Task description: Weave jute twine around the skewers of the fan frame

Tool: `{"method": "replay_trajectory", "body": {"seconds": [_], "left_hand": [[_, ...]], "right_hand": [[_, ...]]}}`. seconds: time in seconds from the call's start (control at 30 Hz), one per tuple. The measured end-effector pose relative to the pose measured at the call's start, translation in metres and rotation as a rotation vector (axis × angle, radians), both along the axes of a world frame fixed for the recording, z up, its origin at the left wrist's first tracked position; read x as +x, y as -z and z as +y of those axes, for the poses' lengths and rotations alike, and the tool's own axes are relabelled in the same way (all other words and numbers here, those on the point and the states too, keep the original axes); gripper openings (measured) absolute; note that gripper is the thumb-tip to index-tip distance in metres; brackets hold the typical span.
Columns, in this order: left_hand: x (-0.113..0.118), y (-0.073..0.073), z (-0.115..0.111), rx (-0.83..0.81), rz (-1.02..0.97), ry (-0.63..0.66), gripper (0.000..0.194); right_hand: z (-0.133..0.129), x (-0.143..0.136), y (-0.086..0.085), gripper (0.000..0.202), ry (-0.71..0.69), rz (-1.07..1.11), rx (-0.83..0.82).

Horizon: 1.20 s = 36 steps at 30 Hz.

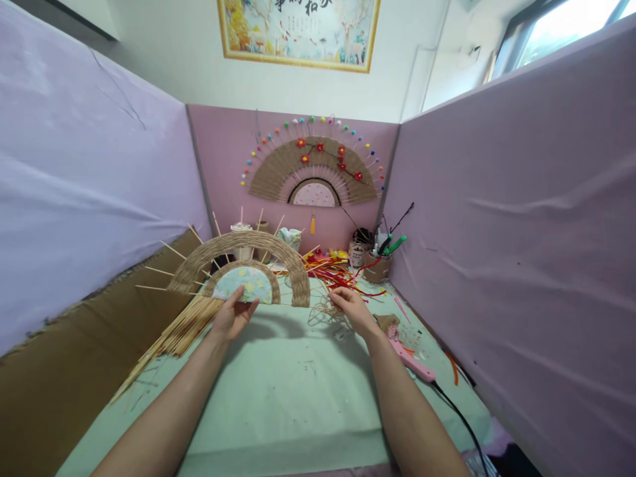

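Note:
My left hand [234, 314] grips a half-round woven fan [293, 265] by its flat lower edge, the thumb on the pale floral centre panel [244, 283]. Bands of brown twine run across thin wooden sticks that fan out from this centre. To the right, my right hand [350, 308] is closed, with the fingertips pinched by the fan's right end. Thin twine [322, 315] hangs in loose loops at these fingertips, over the green tabletop. The fan is held up off the table.
A bundle of wooden sticks [186, 328] lies at the left. On the right rests a pink glue gun [412, 361] with a black cord. Red and orange pipe cleaners [330, 270], a tool holder [376, 268] and a finished fan [271, 172] are at the back.

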<state>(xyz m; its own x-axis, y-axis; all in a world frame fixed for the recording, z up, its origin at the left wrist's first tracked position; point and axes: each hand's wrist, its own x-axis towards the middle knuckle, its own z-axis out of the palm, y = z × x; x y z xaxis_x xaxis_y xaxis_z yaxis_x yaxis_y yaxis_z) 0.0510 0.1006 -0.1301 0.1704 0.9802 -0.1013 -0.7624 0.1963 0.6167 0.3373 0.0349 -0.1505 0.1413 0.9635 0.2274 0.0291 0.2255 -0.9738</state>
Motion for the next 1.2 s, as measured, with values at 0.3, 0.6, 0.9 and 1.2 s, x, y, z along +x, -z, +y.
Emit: {"method": "replay_trajectory", "body": {"seconds": [0.3,0.6,0.9,1.2], "left_hand": [[0.015,-0.021,0.000,-0.032,-0.088,0.065,0.020],[0.045,-0.017,0.004,0.046,-0.130,-0.078,0.014],[0.028,-0.003,0.007,0.085,0.049,-0.147,0.019],[0.024,-0.003,0.010,0.035,0.052,-0.085,0.013]], "right_hand": [[-0.005,-0.002,-0.008,0.035,-0.131,0.293,-0.066],[-0.001,-0.010,0.002,0.028,-0.086,-0.092,-0.015],[-0.001,-0.002,-0.001,0.026,0.148,-0.290,0.148],[0.005,0.005,0.006,0.026,0.160,-0.222,0.068]]}}
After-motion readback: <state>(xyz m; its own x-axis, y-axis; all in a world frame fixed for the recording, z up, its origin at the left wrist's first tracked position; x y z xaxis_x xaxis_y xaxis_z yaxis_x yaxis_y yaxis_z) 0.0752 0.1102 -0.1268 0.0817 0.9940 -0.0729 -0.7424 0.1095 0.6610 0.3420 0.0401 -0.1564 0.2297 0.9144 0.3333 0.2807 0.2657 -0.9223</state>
